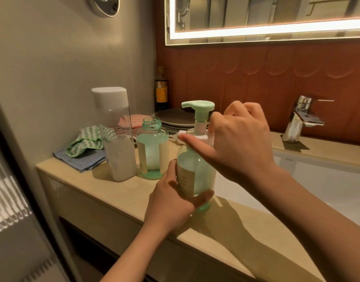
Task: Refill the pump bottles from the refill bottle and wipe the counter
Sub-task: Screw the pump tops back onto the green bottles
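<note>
A clear pump bottle [195, 171] with pale green liquid and a mint pump head [198, 107] stands at the counter's front, by the basin. My left hand [173, 202] wraps its lower body. My right hand [236, 143] grips the white collar under the pump head. Behind it to the left stands a second green-tinted bottle [152, 151], its neck open with no pump on it. Left of that is the tall clear refill bottle [119, 139] with a white cap, holding whitish liquid in its lower half.
Folded cloths, a green zigzag one [87, 141] on a blue one [81, 159], lie at the beige counter's [106, 192] left end. Stacked grey plates [175, 119] and a dark bottle [161, 90] stand at the back. The white basin [317, 180] and chrome faucet [299, 117] are to the right.
</note>
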